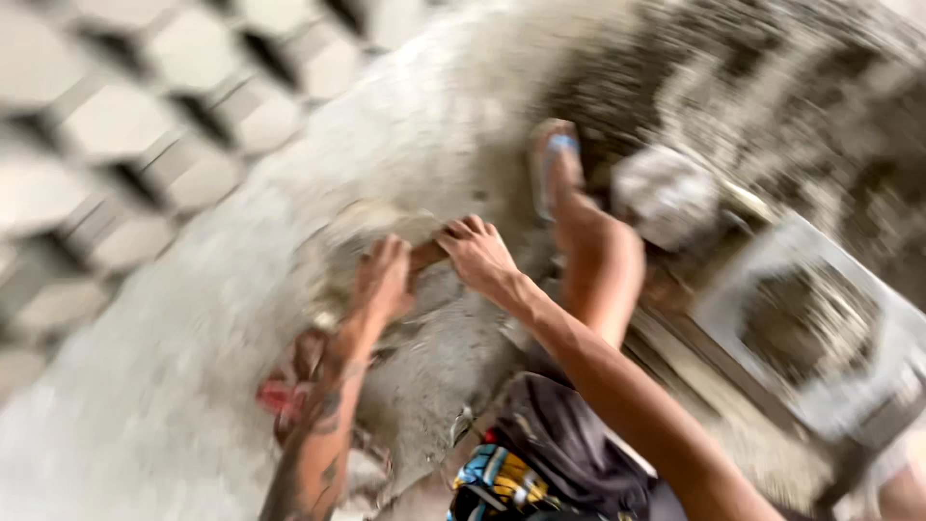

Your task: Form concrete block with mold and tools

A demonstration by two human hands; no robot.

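— Though motion blurs everything, what do the hands hold?
— Mid-frame, left hand [384, 278] and right hand [476, 253] each curl around a wooden handle [427, 256], steadying it over grey cement [424, 376].

Both hands [386, 275] [477, 253] low, fingers curled

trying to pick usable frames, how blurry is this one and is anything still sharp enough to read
Head view: heavy motion blur smears the whole frame; the hexagon-patterned blocks streak diagonally. Left hand and right hand are soft but recognisable, both on a grey, mortar-like lump too blurred to identify. Daylight is even, with no glare and no hard shadows.
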